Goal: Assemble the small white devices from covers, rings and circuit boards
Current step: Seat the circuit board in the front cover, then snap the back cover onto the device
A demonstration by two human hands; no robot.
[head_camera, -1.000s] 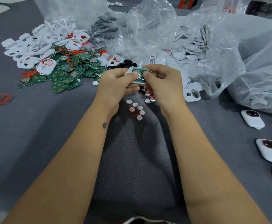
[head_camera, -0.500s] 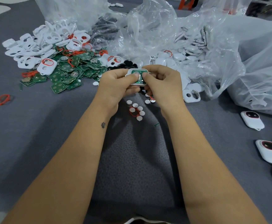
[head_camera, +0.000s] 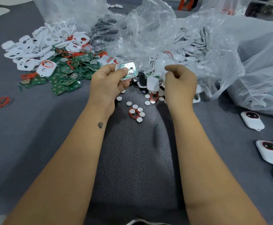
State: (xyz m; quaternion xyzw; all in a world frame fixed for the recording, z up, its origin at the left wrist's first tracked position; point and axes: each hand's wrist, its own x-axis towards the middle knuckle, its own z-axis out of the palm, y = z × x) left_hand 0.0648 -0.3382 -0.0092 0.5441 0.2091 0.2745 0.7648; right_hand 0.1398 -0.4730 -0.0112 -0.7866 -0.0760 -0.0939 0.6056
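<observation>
We hold small white plastic cover with green circuit board (head_camera: 127,70) in left hand (head_camera: 107,83); right hand (head_camera: 179,84) loosely curled, seemingly empty; next: fetch mating cover.

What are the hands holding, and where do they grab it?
The left hand grips a half-built white device, thumb on its open face. The right hand holds nothing visible.

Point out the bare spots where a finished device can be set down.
Bare grey cloth lies left of the left forearm, below the circuit boards. Another patch lies between the right forearm and the finished devices. Crowded: the parts piles ahead and the small white discs between the wrists.
</observation>
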